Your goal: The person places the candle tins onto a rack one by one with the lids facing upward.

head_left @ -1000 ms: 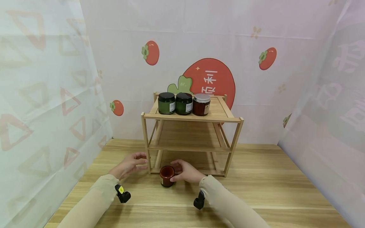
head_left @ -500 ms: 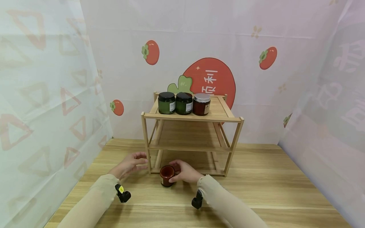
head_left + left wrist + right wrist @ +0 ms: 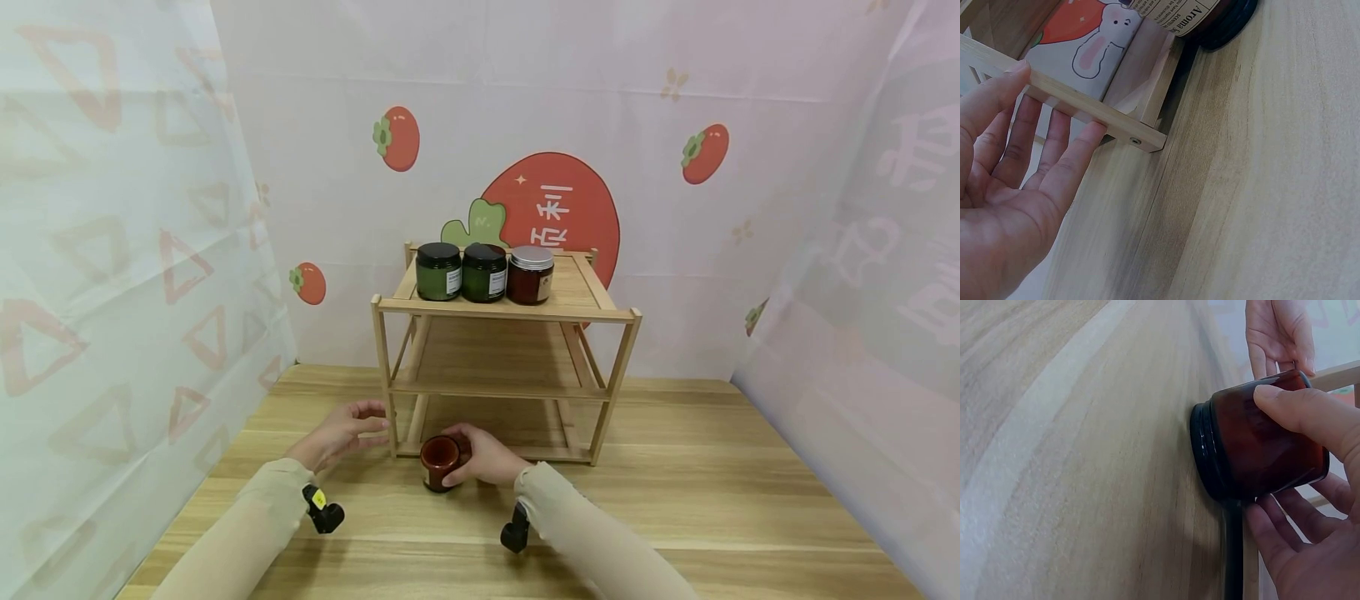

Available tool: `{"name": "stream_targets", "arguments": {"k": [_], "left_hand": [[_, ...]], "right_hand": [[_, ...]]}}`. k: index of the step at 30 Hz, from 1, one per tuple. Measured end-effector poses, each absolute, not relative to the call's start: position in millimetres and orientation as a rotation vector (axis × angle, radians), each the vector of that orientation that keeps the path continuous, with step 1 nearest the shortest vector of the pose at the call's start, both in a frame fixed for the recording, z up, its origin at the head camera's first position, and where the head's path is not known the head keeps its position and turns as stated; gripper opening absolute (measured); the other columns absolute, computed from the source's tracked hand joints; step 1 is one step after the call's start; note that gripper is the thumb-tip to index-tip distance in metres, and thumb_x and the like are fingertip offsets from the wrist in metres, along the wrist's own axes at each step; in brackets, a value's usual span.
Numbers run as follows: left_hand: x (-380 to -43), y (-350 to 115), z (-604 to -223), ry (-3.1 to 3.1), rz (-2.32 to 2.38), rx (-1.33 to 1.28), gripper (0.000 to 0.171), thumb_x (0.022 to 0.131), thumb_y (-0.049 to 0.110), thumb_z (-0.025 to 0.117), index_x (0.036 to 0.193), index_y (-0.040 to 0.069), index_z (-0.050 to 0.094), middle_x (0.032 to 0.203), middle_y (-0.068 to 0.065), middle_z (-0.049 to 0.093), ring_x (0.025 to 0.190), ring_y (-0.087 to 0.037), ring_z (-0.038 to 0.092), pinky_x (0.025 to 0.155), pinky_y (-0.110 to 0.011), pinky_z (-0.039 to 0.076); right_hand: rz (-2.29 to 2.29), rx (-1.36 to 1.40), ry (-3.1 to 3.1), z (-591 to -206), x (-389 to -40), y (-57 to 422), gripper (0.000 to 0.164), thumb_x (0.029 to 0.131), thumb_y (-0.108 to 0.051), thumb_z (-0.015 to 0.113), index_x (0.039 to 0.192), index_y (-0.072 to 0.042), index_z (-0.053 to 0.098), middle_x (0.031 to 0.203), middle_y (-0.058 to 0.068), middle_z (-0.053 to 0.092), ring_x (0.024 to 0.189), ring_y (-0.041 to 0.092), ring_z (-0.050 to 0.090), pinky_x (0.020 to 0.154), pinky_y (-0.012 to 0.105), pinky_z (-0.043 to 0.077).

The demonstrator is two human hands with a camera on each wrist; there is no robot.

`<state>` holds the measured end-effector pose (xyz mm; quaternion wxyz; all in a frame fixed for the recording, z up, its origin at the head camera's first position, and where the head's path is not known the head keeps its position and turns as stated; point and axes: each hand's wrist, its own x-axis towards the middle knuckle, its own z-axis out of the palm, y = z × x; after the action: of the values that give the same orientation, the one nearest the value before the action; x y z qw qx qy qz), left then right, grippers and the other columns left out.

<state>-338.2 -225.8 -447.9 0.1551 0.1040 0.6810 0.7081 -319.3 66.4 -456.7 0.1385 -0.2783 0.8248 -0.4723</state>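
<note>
A small dark-red glass candle jar (image 3: 437, 478) stands on the table before the wooden shelf rack (image 3: 510, 312). The right wrist view shows it upside down, its black lid (image 3: 1209, 456) against the tabletop. My right hand (image 3: 491, 457) holds the jar from the right, thumb on the near side and fingers behind. At the rack's front left post (image 3: 1079, 106), my left hand (image 3: 1016, 181) grips with the thumb on one side and fingertips on the other. Part of the jar's "Aroma" label (image 3: 1188, 12) shows in the left wrist view.
On the rack's top board stand two green jars (image 3: 438, 279) (image 3: 483, 279) with black lids and a dark-red jar (image 3: 529, 282) with a silver lid. Below are two lower shelves. Printed cloth walls (image 3: 675, 275) enclose the wooden table (image 3: 712, 483) at the back and sides.
My right hand has shifted slightly left, its thumb moving farther across the jar's near side. The jar, the rack and my left hand have stayed in place.
</note>
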Motion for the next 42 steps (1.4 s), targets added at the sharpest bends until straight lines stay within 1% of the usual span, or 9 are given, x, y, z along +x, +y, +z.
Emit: {"name": "stream_targets", "arguments": {"k": [7, 15, 22, 27, 33, 37, 42], "left_hand": [[-337.0, -224.9, -446.0, 1.932, 2.042, 0.296, 0.03, 0.093, 0.003, 0.061, 0.119, -0.001, 0.047, 0.11, -0.004, 0.051, 0.1, -0.015, 0.058, 0.098, -0.039, 0.054], [-336.9, -225.4, -445.1, 1.93, 2.035, 0.299, 0.032, 0.094, 0.003, 0.06, 0.122, -0.003, 0.045, 0.111, -0.005, 0.051, 0.1, -0.015, 0.057, 0.099, -0.04, 0.053], [-337.4, -225.0, -445.6, 1.937, 2.035, 0.291, 0.032, 0.093, 0.004, 0.061, 0.121, -0.002, 0.046, 0.111, -0.004, 0.051, 0.1, -0.015, 0.057, 0.098, -0.039, 0.054], [-338.5, -224.4, -445.9, 1.95, 2.025, 0.277, 0.036, 0.093, 0.005, 0.062, 0.123, -0.003, 0.044, 0.113, -0.005, 0.05, 0.101, -0.015, 0.057, 0.099, -0.041, 0.053], [-339.3, -223.9, -445.8, 1.947, 2.028, 0.27, 0.032, 0.093, 0.005, 0.062, 0.121, -0.001, 0.046, 0.112, -0.004, 0.051, 0.101, -0.014, 0.057, 0.103, -0.045, 0.05], [-338.6, -224.3, -446.0, 1.925, 2.045, 0.267, 0.03, 0.093, 0.004, 0.061, 0.119, 0.0, 0.047, 0.11, -0.004, 0.051, 0.099, -0.015, 0.057, 0.103, -0.045, 0.05], [-338.4, -223.7, -445.5, 1.922, 2.048, 0.26, 0.031, 0.092, 0.003, 0.062, 0.12, -0.001, 0.047, 0.111, -0.004, 0.051, 0.1, -0.015, 0.057, 0.102, -0.043, 0.051]], "right_hand": [[-1.329, -0.814, 2.409, -459.7, -320.6, 63.2, 0.07, 0.072, -0.009, 0.085, 0.131, -0.007, 0.049, 0.121, 0.004, 0.061, 0.112, 0.021, 0.058, 0.094, 0.034, 0.052], [-1.302, -0.791, 2.422, -460.2, -320.1, 59.4, 0.068, 0.07, -0.008, 0.087, 0.128, -0.01, 0.052, 0.12, 0.002, 0.061, 0.113, 0.021, 0.057, 0.099, 0.039, 0.049], [-1.267, -0.779, 2.434, -458.4, -318.1, 57.3, 0.069, 0.07, -0.007, 0.086, 0.129, -0.007, 0.051, 0.121, 0.004, 0.06, 0.113, 0.023, 0.057, 0.099, 0.041, 0.049], [-1.257, -0.785, 2.439, -456.7, -317.4, 56.7, 0.067, 0.07, -0.007, 0.086, 0.128, -0.006, 0.052, 0.119, 0.005, 0.061, 0.112, 0.022, 0.057, 0.098, 0.04, 0.049], [-1.218, -0.807, 2.472, -456.8, -319.4, 56.6, 0.065, 0.07, -0.009, 0.087, 0.125, -0.006, 0.053, 0.116, 0.004, 0.062, 0.108, 0.02, 0.058, 0.095, 0.037, 0.05], [-1.193, -0.828, 2.496, -457.4, -320.0, 57.9, 0.063, 0.069, -0.012, 0.088, 0.123, -0.009, 0.055, 0.114, 0.001, 0.063, 0.105, 0.017, 0.059, 0.093, 0.035, 0.051], [-1.196, -0.847, 2.468, -452.9, -315.7, 62.3, 0.061, 0.07, -0.015, 0.087, 0.122, -0.011, 0.055, 0.113, -0.002, 0.062, 0.103, 0.014, 0.059, 0.09, 0.032, 0.052]]}}
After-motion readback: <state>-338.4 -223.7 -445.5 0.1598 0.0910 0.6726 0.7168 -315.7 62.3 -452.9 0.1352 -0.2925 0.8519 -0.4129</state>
